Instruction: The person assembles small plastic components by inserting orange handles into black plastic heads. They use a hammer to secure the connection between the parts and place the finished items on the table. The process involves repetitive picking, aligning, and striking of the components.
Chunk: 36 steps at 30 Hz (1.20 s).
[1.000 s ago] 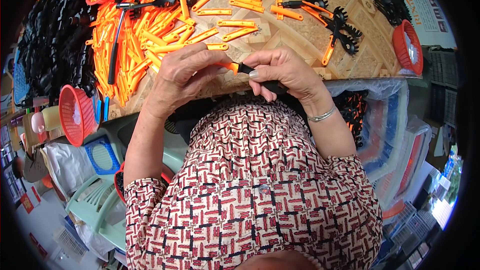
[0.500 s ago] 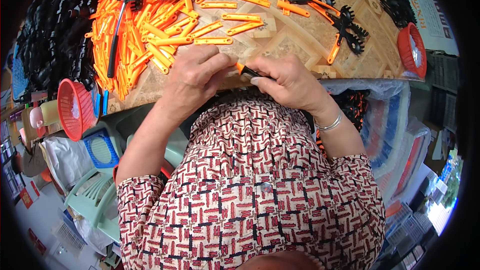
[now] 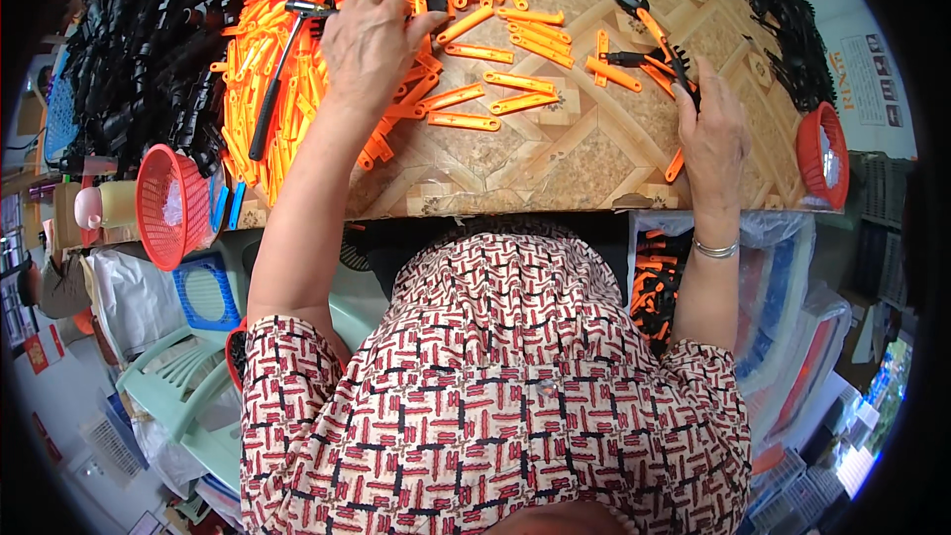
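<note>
**A:** What's just changed for you?

**B:** Half a second ago your hands met over the counter's (image 3: 466, 178) near edge, an orange handle and a black part between them. Now they're well apart. Your left hand (image 3: 369, 50) is at the pile of orange handles (image 3: 263, 89), toward the far left. Your right hand (image 3: 715, 134) is by the right edge, at a black toothed utensil head (image 3: 678, 63).

**A:** Are you holding anything?

**B:** Your right thumb and fingers are part curled about that black head, with a narrow gap between them; I can't tell whether you grip it or only touch it. Your left thumb stands away from the hand, but the fingertips are hidden, so its hold can't be told either.

**A:** And the piece you had?

**B:** Probably the one at your right fingertips: an orange handle (image 3: 649, 24) slants toward the black head there. I'd judge that its joining is over, though the joint itself is too small to check.
</note>
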Available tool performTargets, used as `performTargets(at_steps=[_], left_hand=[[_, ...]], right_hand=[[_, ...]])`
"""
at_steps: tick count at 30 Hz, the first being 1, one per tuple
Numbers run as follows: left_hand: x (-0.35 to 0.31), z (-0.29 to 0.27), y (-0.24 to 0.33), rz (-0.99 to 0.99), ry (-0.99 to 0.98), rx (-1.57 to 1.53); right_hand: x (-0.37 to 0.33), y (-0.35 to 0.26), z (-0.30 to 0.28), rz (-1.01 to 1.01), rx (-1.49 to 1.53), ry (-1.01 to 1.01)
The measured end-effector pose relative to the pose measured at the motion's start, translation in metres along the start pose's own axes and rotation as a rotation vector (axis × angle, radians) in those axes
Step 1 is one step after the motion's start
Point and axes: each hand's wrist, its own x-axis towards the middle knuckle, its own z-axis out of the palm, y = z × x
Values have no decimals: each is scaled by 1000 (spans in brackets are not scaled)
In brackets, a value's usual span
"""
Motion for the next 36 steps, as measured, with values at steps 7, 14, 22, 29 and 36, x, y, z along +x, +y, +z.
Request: performTargets(at_steps=[7,14,22,29,36], left_hand=[[18,27,12,24,-95,44],[-1,3,8,20,59,-550],[-37,-2,28,27,140,-631],[-54,-14,58,142,27,-539],[-51,-14,59,255,-23,-396]], right_hand=[[-2,-37,10,-146,107,52],[0,-68,22,-232,387,8],[16,-122,28,-19,1227,-266],[22,-128,48,191,1649,-158],[4,-65,35,466,1690,-177]])
